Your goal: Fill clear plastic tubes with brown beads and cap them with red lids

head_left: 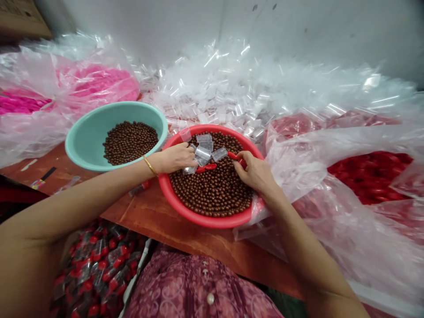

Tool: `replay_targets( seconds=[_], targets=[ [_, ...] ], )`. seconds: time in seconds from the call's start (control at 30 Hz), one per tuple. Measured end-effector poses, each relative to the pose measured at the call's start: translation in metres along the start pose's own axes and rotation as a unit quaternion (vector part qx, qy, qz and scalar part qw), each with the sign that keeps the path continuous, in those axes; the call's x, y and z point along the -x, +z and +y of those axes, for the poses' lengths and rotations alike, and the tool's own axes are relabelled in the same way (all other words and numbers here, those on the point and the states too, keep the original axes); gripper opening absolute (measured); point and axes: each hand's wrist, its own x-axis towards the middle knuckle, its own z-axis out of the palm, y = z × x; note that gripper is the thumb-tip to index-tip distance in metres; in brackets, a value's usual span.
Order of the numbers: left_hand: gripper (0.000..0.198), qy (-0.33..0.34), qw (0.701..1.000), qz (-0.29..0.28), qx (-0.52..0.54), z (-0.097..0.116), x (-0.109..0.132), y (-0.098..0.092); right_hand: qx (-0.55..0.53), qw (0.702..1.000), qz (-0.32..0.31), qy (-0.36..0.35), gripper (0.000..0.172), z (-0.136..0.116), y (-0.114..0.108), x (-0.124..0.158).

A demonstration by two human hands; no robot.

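A red basin (205, 222) holds a bed of brown beads (212, 194). Several short clear plastic tubes (202, 153) lie in a pile on the beads, with a red plastic piece (206, 168) beside them. My left hand (179, 158) reaches over the basin's left side, fingers curled and closed at the clear tubes; its fingertips are partly hidden. My right hand (253, 172) is over the basin's right side, pinching a red plastic cap (242, 163) between thumb and fingers. Another clear tube (219, 154) lies just left of that cap.
A turquoise basin (86, 141) with more brown beads stands at the left. Behind lies a heap of clear tubes (225, 97). Bags of pink pieces (99, 81) and red pieces (371, 176) flank the basins. Below the table's edge is a container of red-capped tubes (99, 265).
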Motion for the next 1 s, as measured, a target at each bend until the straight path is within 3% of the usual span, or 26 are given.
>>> replay_targets(
  seconds=[0.1,0.23,0.33,0.5,0.67,0.73,0.83,0.9,1.0],
  targets=[
    [0.018,0.044,0.995,-0.076,-0.04,0.001,0.005,-0.009,-0.008,1.0,0.006,-0.002,0.028,0.001,0.0,-0.001],
    [0.02,-0.01,0.983,-0.182,-0.037,0.025,0.01,-0.021,-0.017,1.0,0.021,-0.004,0.026,0.002,0.0,-0.001],
    [0.025,-0.047,0.968,-0.246,-0.025,0.049,-0.001,-0.012,-0.024,0.999,0.03,-0.009,0.026,0.001,0.001,0.0],
    [0.024,-0.047,0.975,-0.21,0.054,0.075,-0.045,0.013,-0.037,0.998,0.049,-0.016,0.026,0.003,0.002,0.001],
    [0.021,-0.182,0.955,-0.159,0.169,0.081,-0.082,0.022,-0.08,0.996,0.05,-0.006,0.028,0.006,0.001,0.001],
    [0.017,-0.253,0.92,-0.141,0.266,0.077,-0.087,0.026,-0.1,0.993,0.056,0.005,0.029,0.007,0.001,0.0],
    [0.019,-0.306,0.823,-0.103,0.467,0.068,-0.085,0.033,-0.142,0.987,0.072,0.015,0.03,0.009,0.0,-0.001],
    [0.02,-0.281,0.768,-0.047,0.574,0.064,-0.079,0.034,-0.187,0.979,0.079,0.018,0.028,0.01,-0.001,-0.001],
    [0.023,-0.229,0.726,0.033,0.647,0.061,-0.064,0.027,-0.27,0.959,0.082,0.026,0.028,0.011,-0.002,0.0]
  ],
)
